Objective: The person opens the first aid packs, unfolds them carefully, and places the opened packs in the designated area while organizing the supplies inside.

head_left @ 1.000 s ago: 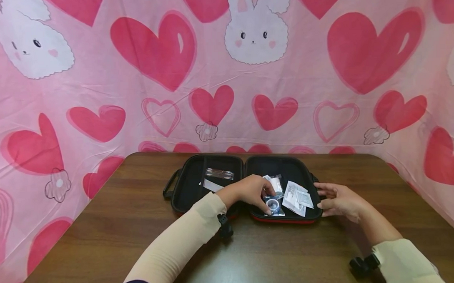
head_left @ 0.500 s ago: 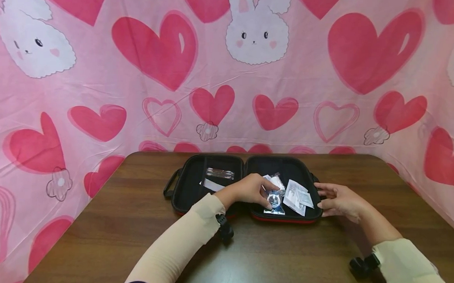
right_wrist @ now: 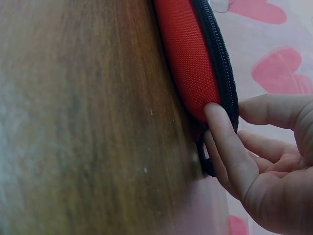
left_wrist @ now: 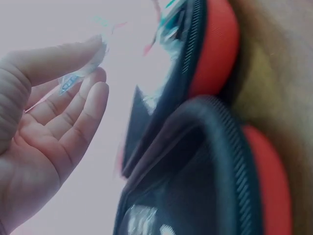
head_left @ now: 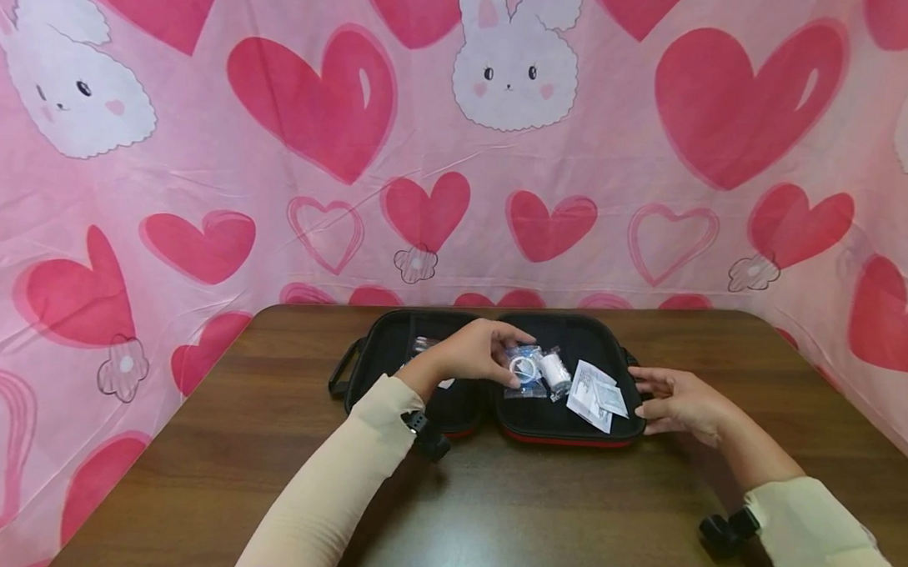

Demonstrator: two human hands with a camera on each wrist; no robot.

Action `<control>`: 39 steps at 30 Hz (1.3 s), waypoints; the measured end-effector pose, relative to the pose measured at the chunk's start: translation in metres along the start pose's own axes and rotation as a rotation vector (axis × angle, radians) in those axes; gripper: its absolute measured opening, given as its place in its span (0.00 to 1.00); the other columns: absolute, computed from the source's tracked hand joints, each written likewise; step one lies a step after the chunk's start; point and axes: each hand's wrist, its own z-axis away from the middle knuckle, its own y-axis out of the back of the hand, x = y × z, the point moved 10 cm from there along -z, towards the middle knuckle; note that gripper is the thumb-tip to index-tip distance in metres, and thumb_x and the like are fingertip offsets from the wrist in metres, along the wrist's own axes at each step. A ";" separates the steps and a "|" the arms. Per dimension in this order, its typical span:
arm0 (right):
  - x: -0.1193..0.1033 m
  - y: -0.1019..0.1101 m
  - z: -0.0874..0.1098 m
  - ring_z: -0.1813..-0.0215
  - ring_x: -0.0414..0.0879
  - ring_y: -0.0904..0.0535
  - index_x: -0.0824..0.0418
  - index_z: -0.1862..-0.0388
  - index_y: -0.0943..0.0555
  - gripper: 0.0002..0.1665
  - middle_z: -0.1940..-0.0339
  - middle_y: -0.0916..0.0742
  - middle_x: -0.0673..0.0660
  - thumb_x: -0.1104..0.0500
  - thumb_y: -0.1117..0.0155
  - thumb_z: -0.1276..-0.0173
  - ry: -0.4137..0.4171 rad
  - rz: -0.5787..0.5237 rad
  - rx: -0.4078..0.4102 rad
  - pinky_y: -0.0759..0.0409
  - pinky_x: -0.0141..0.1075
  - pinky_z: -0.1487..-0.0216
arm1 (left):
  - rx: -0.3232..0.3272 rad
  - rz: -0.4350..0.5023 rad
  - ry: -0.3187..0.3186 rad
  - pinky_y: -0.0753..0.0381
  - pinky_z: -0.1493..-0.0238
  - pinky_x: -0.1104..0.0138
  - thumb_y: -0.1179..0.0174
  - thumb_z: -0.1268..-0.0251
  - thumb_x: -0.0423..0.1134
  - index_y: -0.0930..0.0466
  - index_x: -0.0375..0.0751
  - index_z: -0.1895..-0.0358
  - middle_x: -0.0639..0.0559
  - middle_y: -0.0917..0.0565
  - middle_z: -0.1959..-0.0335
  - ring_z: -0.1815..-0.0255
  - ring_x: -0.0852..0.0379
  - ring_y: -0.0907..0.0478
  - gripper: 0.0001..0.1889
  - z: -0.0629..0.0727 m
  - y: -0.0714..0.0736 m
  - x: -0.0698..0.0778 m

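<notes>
your open case (head_left: 591, 335), mid-frame, holds a wrapped white roll (head_left: 555, 372) and paper packets (head_left: 587, 387) in its right half. your left hand (head_left: 475, 349), loosely curled, pinches a clear packet (head_left: 526, 368) just right of centre; half a second ago that packet was lower and farther right. your right hand (head_left: 685, 405) grips the case at its right edge, same spot as before.

No legible text or numbers.
</notes>
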 end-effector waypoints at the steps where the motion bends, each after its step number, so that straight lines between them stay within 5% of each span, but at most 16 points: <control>1: 0.000 0.000 0.000 0.57 0.51 0.21 0.76 0.26 0.50 0.46 0.35 0.36 0.81 0.73 0.37 0.38 -0.001 0.001 0.000 0.15 0.47 0.58 | 0.014 0.033 0.003 0.18 0.64 0.68 0.25 0.52 0.30 0.23 0.38 0.40 0.50 0.20 0.62 0.68 0.58 0.20 0.31 0.002 0.005 -0.002; 5: 0.002 0.000 0.000 0.57 0.51 0.21 0.76 0.26 0.51 0.46 0.34 0.37 0.81 0.73 0.37 0.37 -0.009 0.010 0.000 0.16 0.47 0.58 | 0.076 0.124 0.023 0.17 0.63 0.65 0.25 0.54 0.25 0.27 0.34 0.45 0.45 0.22 0.62 0.68 0.54 0.20 0.29 0.012 0.029 -0.010; 10: 0.002 0.001 0.000 0.56 0.51 0.21 0.76 0.26 0.51 0.46 0.34 0.37 0.81 0.73 0.38 0.37 -0.009 0.009 -0.005 0.16 0.47 0.57 | 0.153 0.129 0.081 0.16 0.61 0.64 0.25 0.54 0.26 0.24 0.35 0.52 0.45 0.20 0.62 0.66 0.53 0.20 0.24 0.030 0.058 -0.024; 24: 0.002 -0.002 0.000 0.57 0.52 0.21 0.76 0.26 0.50 0.47 0.35 0.36 0.81 0.72 0.36 0.39 -0.009 0.009 -0.003 0.16 0.48 0.56 | 0.235 0.155 0.204 0.17 0.53 0.60 0.28 0.49 0.27 0.18 0.32 0.46 0.43 0.14 0.60 0.60 0.50 0.18 0.23 0.076 0.111 -0.077; 30: 0.000 -0.003 0.001 0.56 0.53 0.21 0.76 0.26 0.50 0.47 0.34 0.37 0.81 0.72 0.36 0.38 -0.009 0.019 -0.010 0.16 0.48 0.55 | 0.232 0.093 0.270 0.16 0.54 0.60 0.31 0.43 0.28 0.20 0.33 0.42 0.42 0.14 0.59 0.60 0.50 0.20 0.23 0.094 0.124 -0.100; 39: -0.003 -0.002 0.001 0.57 0.53 0.21 0.77 0.26 0.51 0.47 0.35 0.37 0.82 0.72 0.37 0.38 -0.008 0.039 -0.009 0.16 0.48 0.56 | 0.211 0.136 0.392 0.15 0.59 0.60 0.32 0.47 0.22 0.23 0.27 0.44 0.41 0.17 0.62 0.65 0.53 0.22 0.24 0.113 0.132 -0.122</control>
